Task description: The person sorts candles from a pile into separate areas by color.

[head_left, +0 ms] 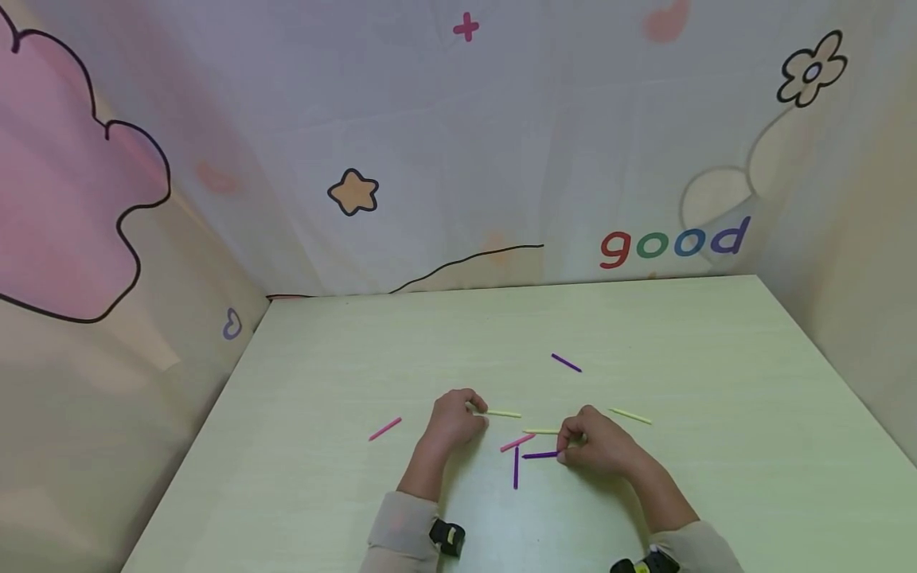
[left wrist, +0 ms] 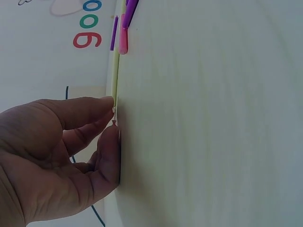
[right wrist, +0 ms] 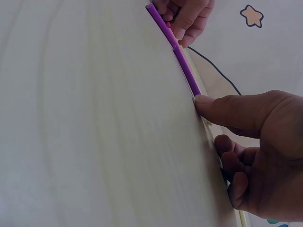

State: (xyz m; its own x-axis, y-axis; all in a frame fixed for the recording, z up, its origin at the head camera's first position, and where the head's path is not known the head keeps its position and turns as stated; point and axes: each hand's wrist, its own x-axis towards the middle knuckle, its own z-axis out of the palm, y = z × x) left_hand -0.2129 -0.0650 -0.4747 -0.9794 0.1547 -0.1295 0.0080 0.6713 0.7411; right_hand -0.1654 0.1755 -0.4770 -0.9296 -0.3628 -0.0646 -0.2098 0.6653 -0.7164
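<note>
My left hand [head_left: 455, 419] is at the left end of a thin yellow stick [head_left: 504, 413], thumb and fingertip around that end. In the left wrist view the same yellow stick [left wrist: 115, 78] runs up from the fingertips. With its thumb on the right end of a purple stick [head_left: 540, 455], my right hand [head_left: 598, 442] pinches it; the forefinger is partly hidden behind. Just above, a second yellow stick [head_left: 540, 431] reaches to the right fingertips. A pink stick [head_left: 517, 442] lies slanted between the hands, over an upright-running purple stick [head_left: 516, 468].
A pink stick [head_left: 385, 429] lies left of the left hand. Farther back is a purple stick [head_left: 566, 363], and a yellow stick [head_left: 630, 416] lies beyond the right hand. The pale table [head_left: 322, 350] meets a printed cloth wall [head_left: 444, 127] at its back edge.
</note>
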